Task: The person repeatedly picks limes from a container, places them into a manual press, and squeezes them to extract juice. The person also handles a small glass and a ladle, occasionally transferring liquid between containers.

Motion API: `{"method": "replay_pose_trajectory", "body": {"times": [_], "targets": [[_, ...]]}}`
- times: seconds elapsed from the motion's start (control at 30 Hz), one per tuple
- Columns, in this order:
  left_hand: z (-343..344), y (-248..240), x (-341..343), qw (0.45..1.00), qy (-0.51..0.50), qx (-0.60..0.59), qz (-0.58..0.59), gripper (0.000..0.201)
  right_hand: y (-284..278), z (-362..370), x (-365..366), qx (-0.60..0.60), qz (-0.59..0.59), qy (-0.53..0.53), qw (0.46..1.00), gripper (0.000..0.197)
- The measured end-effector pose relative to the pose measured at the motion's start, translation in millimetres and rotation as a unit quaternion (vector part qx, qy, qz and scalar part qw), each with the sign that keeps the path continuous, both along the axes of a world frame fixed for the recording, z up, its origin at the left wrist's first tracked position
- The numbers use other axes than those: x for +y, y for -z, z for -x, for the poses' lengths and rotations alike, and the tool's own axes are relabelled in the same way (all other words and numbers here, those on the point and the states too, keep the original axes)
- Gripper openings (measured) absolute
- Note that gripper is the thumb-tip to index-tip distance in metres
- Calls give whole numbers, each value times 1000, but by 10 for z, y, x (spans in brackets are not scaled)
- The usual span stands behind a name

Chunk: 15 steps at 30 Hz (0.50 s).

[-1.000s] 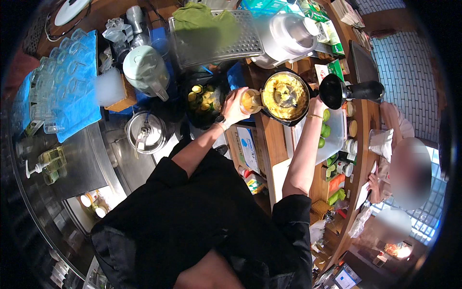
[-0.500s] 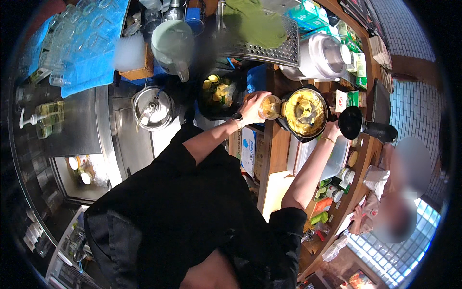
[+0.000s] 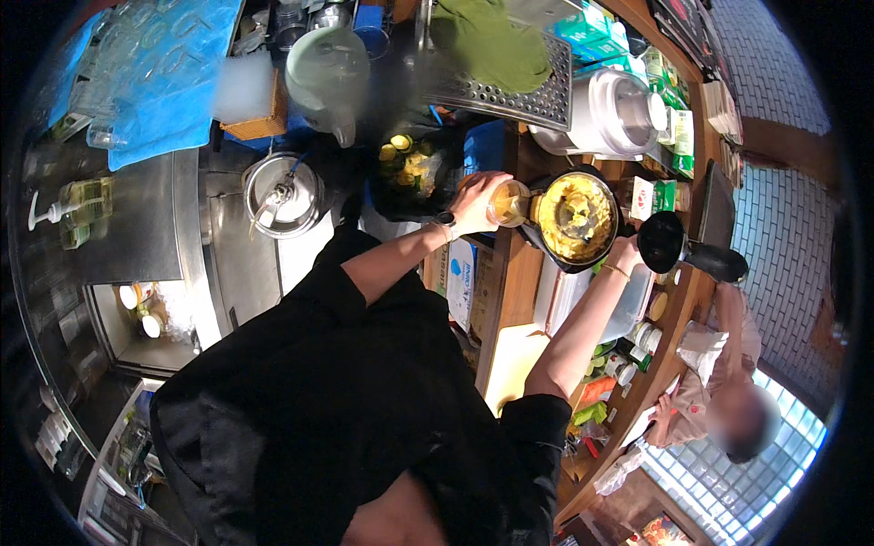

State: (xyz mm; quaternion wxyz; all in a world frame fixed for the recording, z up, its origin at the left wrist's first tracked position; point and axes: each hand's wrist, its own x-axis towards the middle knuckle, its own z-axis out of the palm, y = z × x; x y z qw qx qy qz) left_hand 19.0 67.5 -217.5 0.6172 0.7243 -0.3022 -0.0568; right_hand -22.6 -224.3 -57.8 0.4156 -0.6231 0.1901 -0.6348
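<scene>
My left hand is closed around a clear glass cup holding a cloudy yellow liquid. The cup meets the left side of a black-bodied citrus juicer, whose round bowl is coated with yellow pulp. At the juicer's lower right edge, my right hand is closed against its side, its fingertips partly hidden. Just beyond that hand, a black dome-shaped press cup with a thick handle stands out to the right.
Left of the juicer, a black bin holds cut yellow and green citrus. A silver machine and a perforated metal tray stand behind. Jars and packets fill the shelf at right. A co-worker is beyond the counter.
The whole view has shifted slightly. Both my hands keep their places at the cup and juicer. Across the counter, the co-worker has moved and an arm now reaches up toward the counter edge.
</scene>
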Motion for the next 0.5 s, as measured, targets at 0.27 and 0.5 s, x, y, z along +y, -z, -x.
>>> {"method": "replay_pose_trajectory", "body": {"times": [0.27, 0.5], "targets": [[-10, -9, -7, 1000, 10, 12, -13, 99, 501, 197, -433, 41, -270, -84, 959, 22], [-10, -36, 9, 1000, 8, 14, -15, 98, 600, 261, -521, 50, -309, -104, 944, 22]]}}
